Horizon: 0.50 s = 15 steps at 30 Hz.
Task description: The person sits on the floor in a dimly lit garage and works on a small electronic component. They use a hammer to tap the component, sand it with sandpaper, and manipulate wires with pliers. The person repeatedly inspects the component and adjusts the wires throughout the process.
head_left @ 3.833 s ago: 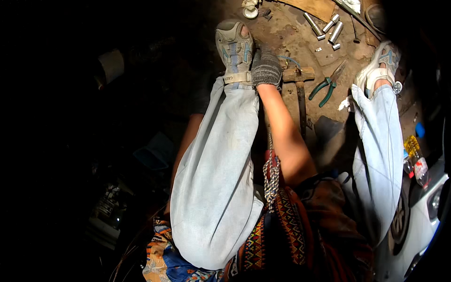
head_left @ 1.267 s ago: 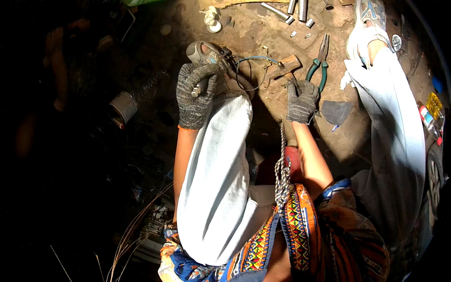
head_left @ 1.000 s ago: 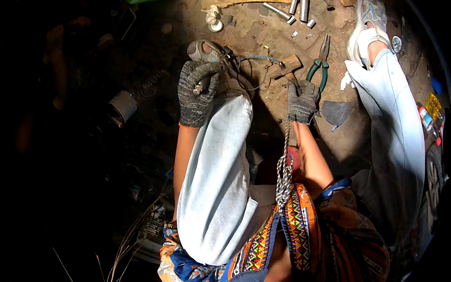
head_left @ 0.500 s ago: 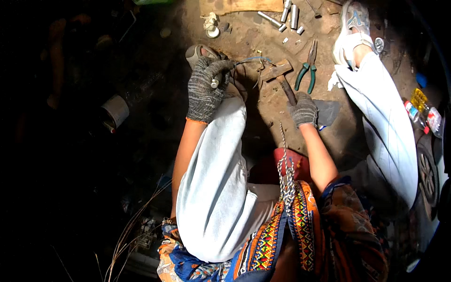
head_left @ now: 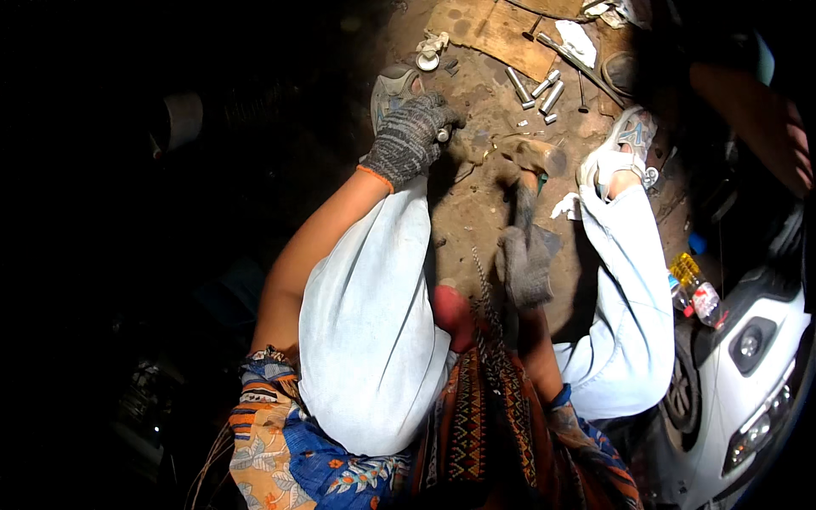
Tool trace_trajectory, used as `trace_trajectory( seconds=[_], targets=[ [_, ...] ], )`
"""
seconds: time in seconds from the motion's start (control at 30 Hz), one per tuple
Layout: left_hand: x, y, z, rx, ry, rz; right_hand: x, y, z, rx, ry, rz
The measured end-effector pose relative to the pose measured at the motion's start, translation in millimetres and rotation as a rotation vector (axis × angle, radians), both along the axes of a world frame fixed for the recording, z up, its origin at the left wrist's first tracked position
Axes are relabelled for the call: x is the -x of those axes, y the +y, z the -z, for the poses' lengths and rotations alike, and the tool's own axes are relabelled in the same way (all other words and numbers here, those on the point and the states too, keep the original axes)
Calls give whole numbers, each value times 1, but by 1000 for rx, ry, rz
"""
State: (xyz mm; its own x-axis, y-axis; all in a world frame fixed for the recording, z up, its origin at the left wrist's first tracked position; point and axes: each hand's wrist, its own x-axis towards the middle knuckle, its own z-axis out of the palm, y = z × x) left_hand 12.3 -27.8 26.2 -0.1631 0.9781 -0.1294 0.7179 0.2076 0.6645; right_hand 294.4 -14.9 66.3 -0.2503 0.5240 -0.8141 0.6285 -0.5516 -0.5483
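Note:
My left hand (head_left: 408, 142), in a grey knitted glove with an orange cuff, is closed at my left shoe (head_left: 389, 92). The round end of a metal pin (head_left: 443, 133) pokes out of its fist; the rest is hidden. My right hand (head_left: 527, 272), gloved too and in shadow, is closed around the handle of a hammer (head_left: 537, 157). The hammer head is to the right of my left hand, apart from it. A bit of green plier handle (head_left: 541, 181) shows beside the hammer; the rest of the pliers is covered.
Several loose metal pins (head_left: 552, 98) lie on the dirt floor ahead, near a wooden board (head_left: 493, 34) and a white round cap (head_left: 427, 60). My right shoe (head_left: 633, 136) stands to the right. Plastic bottles (head_left: 705, 302) and a white toy car (head_left: 765, 340) are farther right.
The view has shifted, bringing more of the right side into sight. My right hand and the hammer look larger, and the hammer now covers most of the pliers. Both grips are kept.

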Motion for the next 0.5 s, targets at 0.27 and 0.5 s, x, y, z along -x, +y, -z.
trace_trajectory(
  seconds=[0.27,0.5],
  targets=[
    [-8,7,-6,88,-85,44,22,-3,-66,-945,283,-738],
    [-4,7,-18,81,-32,18,5,-20,-74,-638,370,-579]
  ],
)
